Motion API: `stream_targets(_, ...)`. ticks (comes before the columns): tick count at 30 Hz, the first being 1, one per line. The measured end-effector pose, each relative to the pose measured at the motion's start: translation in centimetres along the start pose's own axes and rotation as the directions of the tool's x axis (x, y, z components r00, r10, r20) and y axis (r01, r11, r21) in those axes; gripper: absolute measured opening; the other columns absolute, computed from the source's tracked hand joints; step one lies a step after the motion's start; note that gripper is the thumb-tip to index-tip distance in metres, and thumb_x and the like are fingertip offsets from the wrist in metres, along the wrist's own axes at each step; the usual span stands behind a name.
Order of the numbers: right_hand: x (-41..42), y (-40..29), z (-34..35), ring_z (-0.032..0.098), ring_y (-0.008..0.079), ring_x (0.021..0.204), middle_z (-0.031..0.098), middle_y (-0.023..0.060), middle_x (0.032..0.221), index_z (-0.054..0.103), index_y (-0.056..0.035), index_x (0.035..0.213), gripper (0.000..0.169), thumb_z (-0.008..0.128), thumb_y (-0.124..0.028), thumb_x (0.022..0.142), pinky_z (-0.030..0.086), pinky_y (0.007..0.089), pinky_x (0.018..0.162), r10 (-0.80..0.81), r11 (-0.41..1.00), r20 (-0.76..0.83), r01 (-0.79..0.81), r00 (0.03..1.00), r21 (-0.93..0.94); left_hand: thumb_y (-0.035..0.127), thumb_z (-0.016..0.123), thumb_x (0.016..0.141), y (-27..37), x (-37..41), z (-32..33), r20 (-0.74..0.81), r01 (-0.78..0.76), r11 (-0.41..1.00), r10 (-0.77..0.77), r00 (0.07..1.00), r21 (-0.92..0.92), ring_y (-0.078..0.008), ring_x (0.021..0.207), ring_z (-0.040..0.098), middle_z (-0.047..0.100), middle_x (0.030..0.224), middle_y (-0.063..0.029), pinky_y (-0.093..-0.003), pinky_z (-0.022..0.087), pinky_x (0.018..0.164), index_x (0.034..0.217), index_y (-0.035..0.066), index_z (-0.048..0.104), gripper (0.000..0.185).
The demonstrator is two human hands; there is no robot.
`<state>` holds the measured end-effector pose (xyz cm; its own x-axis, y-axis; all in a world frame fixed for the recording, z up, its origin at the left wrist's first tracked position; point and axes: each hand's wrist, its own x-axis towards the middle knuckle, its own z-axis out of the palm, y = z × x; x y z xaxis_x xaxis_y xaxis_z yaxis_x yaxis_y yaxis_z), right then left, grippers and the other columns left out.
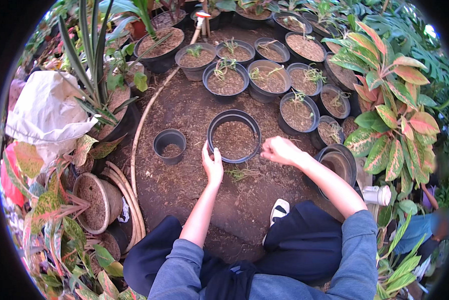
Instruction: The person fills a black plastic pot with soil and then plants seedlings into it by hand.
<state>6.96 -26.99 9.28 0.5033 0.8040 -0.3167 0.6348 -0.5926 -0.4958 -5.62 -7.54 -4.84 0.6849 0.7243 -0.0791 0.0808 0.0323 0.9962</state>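
A round black plastic pot (234, 160), part-filled with brown growing medium (234, 140), stands on the soil before me. My left hand (212, 165) rests against its lower left side, with thumb and fingers apart. To the right of the same pot, my right hand (279, 150) is curled with the fingers closed. No object shows in that hand, though its inner side is hidden. Uprooted green seedlings (241, 174) lie on the ground just below the pot. A smaller black pot (169, 162) with a little medium inside sits to the left.
Several black pots with drooping seedlings (226, 75) curve around the back and right. Nested pots (350, 165) stand by my right forearm. A hose (135, 157) runs along the left, near a tilted pot (114, 198). Aglaonema plants (391, 108) crowd the right. Another person (414, 232) is at far right.
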Motion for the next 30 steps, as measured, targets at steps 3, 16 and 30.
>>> stream_targets(3,-1.5,1.4,3.6,0.062,0.0327,0.074,0.061,0.0147,0.074,0.059,-0.0032,0.068,0.011,0.059,-0.014,0.072,0.05,0.0417,0.068,-0.137,0.963,0.12,0.16,0.983,-0.216,0.01,0.055,0.088,0.9,-0.3,0.5,0.007,0.007,0.999,-0.006,1.0,-0.041,-0.0096,0.07,0.05,0.047,0.124,-0.0144,-0.0241,0.045,0.063,0.135,0.004,0.033,0.052)
stream_targets(16,-1.3,-2.6,17.8,0.053,0.0308,0.104,0.053,0.0142,0.108,0.055,-0.0033,0.114,0.047,0.068,-0.012,0.07,0.045,0.0397,0.088,0.382,0.914,-0.352,-0.405,0.854,0.011,0.017,0.061,0.086,0.6,-0.4,0.2,0.022,0.11,0.989,-0.108,0.994,-0.099,-0.0113,0.073,0.055,0.051,0.119,-0.0107,-0.0242,0.045,0.057,0.13,0.005,0.039,0.051)
stream_targets(30,0.0,-2.3,19.0,0.059,0.0342,0.087,0.058,0.0143,0.091,0.061,-0.0022,0.082,0.013,0.061,-0.014,0.075,0.047,0.0432,0.074,0.422,0.896,-0.371,-0.443,0.827,0.032,0.005,0.05,0.089,5.9,2.5,-0.7,-0.38,-0.15,0.983,0.101,0.919,-0.101,-0.0148,0.085,0.048,0.047,0.111,-0.0093,-0.0289,0.041,0.075,0.129,0.006,0.038,0.042)
